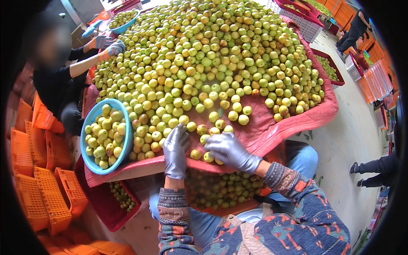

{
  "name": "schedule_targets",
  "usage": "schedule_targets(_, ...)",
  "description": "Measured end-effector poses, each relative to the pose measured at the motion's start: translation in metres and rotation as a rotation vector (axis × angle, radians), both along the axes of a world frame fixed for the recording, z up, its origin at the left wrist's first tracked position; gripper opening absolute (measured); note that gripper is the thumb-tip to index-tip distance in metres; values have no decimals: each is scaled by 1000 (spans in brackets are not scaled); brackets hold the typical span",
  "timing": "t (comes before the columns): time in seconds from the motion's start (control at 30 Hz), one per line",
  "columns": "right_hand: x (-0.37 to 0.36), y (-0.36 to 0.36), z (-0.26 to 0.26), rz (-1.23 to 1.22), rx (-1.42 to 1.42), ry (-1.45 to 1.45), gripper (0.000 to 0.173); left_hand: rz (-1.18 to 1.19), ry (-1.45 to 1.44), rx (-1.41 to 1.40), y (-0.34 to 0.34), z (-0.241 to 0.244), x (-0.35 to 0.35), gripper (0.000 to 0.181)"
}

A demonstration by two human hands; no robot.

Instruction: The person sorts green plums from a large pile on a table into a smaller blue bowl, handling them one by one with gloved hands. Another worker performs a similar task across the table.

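Note:
A large heap of yellow-green fruits, apparently jujubes, covers a table with a quilted red cloth. My left hand, in a silvery glove, lies at the cloth's near edge, fingers extended beside the fruits; I see nothing in it. My right hand, gloved the same way, reaches leftward with bent fingers over a few loose fruits. Its palm side is hidden, so whether it grips a fruit is unclear. Left of my left hand, a light blue plastic basket filled with fruits tilts at the table's corner.
Below the table edge sits a container of fruits between my knees, with a dark red crate to its left. Orange crates stack at left. A co-worker's gloved hands touch the heap's far left. Other people stand at right.

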State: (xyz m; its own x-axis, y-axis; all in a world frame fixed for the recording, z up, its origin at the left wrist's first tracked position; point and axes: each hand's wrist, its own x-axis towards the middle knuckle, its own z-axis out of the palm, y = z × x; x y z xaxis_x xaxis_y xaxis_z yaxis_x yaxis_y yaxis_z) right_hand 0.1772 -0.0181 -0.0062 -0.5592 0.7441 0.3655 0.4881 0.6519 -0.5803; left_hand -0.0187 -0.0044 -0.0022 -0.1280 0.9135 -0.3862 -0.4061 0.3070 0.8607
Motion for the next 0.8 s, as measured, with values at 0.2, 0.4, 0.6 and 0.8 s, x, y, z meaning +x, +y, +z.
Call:
schedule_targets(0.2,-24,53,12,-173,90,-207,16,324,-77,140,-1,-11,-5,36)
schedule_targets(0.4,-62,67,-9,-217,0,-431,18,456,-133,167,1,-3,-18,36)
schedule_targets(0.6,-71,84,-12,-269,64,-76,10,459,-160,128,0,-1,-21,37)
schedule_targets(0.8,-109,99,-10,-232,-110,-372,11,378,-141,117,3,-2,-21,41)
